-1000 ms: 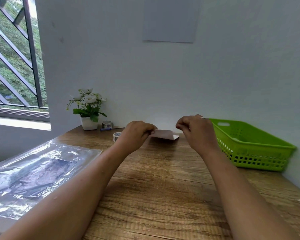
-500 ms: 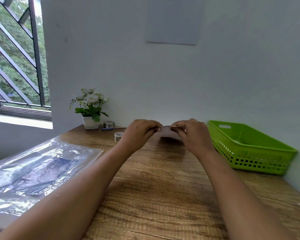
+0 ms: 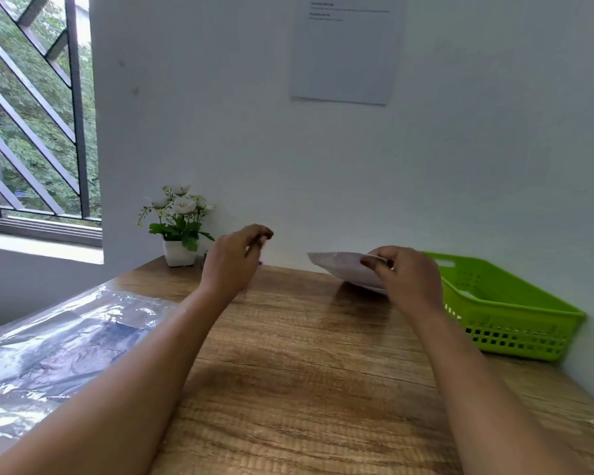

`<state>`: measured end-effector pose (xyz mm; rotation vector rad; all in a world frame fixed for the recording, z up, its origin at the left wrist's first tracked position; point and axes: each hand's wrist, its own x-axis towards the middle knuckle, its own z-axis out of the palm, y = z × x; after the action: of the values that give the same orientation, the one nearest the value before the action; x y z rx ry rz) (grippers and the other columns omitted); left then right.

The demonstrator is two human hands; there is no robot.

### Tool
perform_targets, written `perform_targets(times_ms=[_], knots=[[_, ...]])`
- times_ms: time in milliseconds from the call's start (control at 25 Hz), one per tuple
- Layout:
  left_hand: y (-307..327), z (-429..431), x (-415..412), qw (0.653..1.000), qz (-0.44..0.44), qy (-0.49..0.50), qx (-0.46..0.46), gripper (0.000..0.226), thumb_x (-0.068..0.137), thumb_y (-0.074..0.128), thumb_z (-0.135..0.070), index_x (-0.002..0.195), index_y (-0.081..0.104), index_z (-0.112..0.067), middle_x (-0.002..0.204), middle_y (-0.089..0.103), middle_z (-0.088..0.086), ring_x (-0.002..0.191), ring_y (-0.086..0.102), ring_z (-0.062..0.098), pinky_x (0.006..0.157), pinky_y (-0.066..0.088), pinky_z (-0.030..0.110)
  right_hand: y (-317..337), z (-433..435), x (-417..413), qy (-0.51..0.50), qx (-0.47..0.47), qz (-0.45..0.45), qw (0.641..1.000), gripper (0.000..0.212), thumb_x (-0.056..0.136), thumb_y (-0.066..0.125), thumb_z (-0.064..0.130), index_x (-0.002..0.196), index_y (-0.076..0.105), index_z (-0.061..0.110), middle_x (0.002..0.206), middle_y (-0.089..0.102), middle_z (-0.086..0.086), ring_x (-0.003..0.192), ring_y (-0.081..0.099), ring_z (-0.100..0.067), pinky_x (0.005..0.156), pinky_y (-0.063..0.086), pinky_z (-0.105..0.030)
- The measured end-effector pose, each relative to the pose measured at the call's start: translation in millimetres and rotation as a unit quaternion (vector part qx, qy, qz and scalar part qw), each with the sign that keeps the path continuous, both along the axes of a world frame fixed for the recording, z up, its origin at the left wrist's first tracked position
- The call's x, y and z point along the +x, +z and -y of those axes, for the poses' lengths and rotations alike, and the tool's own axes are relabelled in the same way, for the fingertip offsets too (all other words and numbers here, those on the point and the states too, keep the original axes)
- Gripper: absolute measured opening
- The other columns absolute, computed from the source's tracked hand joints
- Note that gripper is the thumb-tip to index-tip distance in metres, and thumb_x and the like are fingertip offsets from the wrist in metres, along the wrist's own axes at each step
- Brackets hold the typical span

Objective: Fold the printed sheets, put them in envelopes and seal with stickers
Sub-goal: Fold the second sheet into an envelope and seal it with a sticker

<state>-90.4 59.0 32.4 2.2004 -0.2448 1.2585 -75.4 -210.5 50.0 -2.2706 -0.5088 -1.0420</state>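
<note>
A pale envelope [image 3: 340, 267] hangs just above the wooden table [image 3: 306, 354], tilted down toward the right. My right hand [image 3: 407, 275] pinches its right end, close to the green basket [image 3: 501, 303]. My left hand [image 3: 235, 258] is raised at the left, apart from the envelope, fingers loosely curled with fingertips near the thumb; I cannot tell whether it holds a small thing. A sticker roll and a blue pen near the plant are mostly hidden behind that hand.
A potted white-flower plant [image 3: 179, 228] stands at the back left by the wall. A clear plastic bag with dark sheets [image 3: 59, 354] lies at the table's left edge. A paper sheet [image 3: 343, 49] is pinned on the wall. A barred window is at the left.
Both hands held the envelope together; my left hand has let go and moved left and up. My right hand has carried the envelope rightward toward the green basket.
</note>
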Motion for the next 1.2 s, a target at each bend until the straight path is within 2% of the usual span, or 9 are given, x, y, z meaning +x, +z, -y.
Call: perform_targets(times_ms=[120, 200, 320, 440, 560, 720, 840, 1000, 1200], knots=[[8, 51, -13, 0.981, 0.024, -0.042, 0.189, 0.031, 0.091, 0.056, -0.035, 0.12, 0.06, -0.024, 0.113, 0.068, -0.003, 0.1, 0.065, 0.014, 0.085, 0.049, 0.031, -1, -16, -7, 0.002, -0.08, 0.039, 0.996, 0.024, 0.083, 0.064, 0.045, 0.078, 0.075, 0.024, 0.067, 0.071, 0.001, 0.071, 0.064, -0.021, 0.067, 0.036, -0.031], [4, 75, -12, 0.969, 0.003, -0.059, 0.238, 0.028, 0.09, 0.051, -0.03, 0.112, 0.063, -0.018, 0.097, 0.072, 0.004, 0.088, 0.067, 0.024, 0.074, 0.049, 0.033, 0, -25, -10, -0.002, -0.113, 0.073, 0.991, 0.04, 0.082, 0.057, 0.057, 0.067, 0.067, 0.021, 0.055, 0.06, 0.002, 0.063, 0.058, -0.02, 0.065, 0.03, -0.029], [0, 71, -8, 0.989, 0.006, -0.107, 0.098, 0.015, 0.091, 0.049, -0.015, 0.093, 0.064, -0.013, 0.072, 0.066, -0.001, 0.065, 0.06, 0.013, 0.06, 0.044, 0.029, 3, -26, -11, 0.032, -0.055, 0.065, 0.996, 0.051, 0.079, 0.045, 0.069, 0.065, 0.059, 0.022, 0.055, 0.053, 0.01, 0.062, 0.055, -0.016, 0.064, 0.038, -0.031], [7, 57, -3, 0.989, -0.007, -0.125, -0.084, 0.023, 0.094, 0.048, -0.009, 0.073, 0.054, -0.017, 0.058, 0.047, -0.01, 0.052, 0.044, 0.001, 0.052, 0.03, 0.017, -2, -15, -1, -0.019, -0.003, 0.01, 1.0, 0.046, 0.08, 0.052, 0.065, 0.106, 0.065, 0.029, 0.1, 0.068, 0.008, 0.101, 0.059, -0.023, 0.087, 0.047, -0.04], [10, 42, 4, 0.954, -0.061, -0.158, -0.246, 0.03, 0.097, 0.043, -0.016, 0.068, 0.05, -0.02, 0.063, 0.048, -0.002, 0.061, 0.045, 0.014, 0.059, 0.035, 0.03, -16, 5, 21, -0.08, 0.041, -0.119, 0.989, 0.07, 0.079, 0.057, 0.064, 0.136, 0.042, 0.026, 0.139, 0.048, -0.005, 0.13, 0.042, -0.027, 0.107, 0.032, -0.045], [-3, 24, 10, 0.886, -0.162, -0.21, -0.381, 0.028, 0.1, 0.04, -0.021, 0.079, 0.057, -0.015, 0.081, 0.054, 0.012, 0.076, 0.051, 0.025, 0.07, 0.046, 0.042, -24, 10, 21, 0.086, 0.332, -0.353, 0.871, 0.095, 0.078, 0.071, 0.048, 0.15, 0.015, 0.021, 0.153, 0.03, -0.01, 0.137, 0.036, -0.029, 0.109, 0.035, -0.044], [-9, 14, 11, 0.849, -0.241, -0.193, -0.428, 0.027, 0.102, 0.036, -0.019, 0.091, 0.059, -0.011, 0.094, 0.06, 0.015, 0.083, 0.058, 0.03, 0.084, 0.05, 0.053, -27, 12, 22, 0.151, 0.381, -0.42, 0.81, 0.061, 0.086, 0.068, 0.012, 0.139, 0.039, 0.003, 0.133, 0.055, -0.015, 0.105, 0.06, -0.028, 0.081, 0.052, -0.04], [-12, 7, 11, 0.846, -0.384, -0.107, -0.353, 0.027, 0.1, 0.041, -0.016, 0.123, 0.052, -0.007, 0.112, 0.06, 0.014, 0.097, 0.058, 0.029, 0.085, 0.051, 0.043, -30, 17, 30, 0.091, 0.349, -0.405, 0.84, 0.035, 0.085, 0.058, -0.009, 0.12, 0.056, -0.007, 0.121, 0.061, -0.027, 0.097, 0.06, -0.032, 0.089, 0.05, -0.05], [-13, -1, 14, 0.852, -0.491, -0.015, -0.181, 0.036, 0.091, 0.059, -0.017, 0.125, 0.05, -0.007, 0.113, 0.055, 0.011, 0.093, 0.05, 0.022, 0.079, 0.044, 0.033, -31, 19, 31, -0.045, 0.12, -0.428, 0.895, 0.046, 0.08, 0.072, 0.008, 0.122, 0.058, -0.002, 0.124, 0.061, -0.021, 0.106, 0.06, -0.032, 0.091, 0.05, -0.039]])
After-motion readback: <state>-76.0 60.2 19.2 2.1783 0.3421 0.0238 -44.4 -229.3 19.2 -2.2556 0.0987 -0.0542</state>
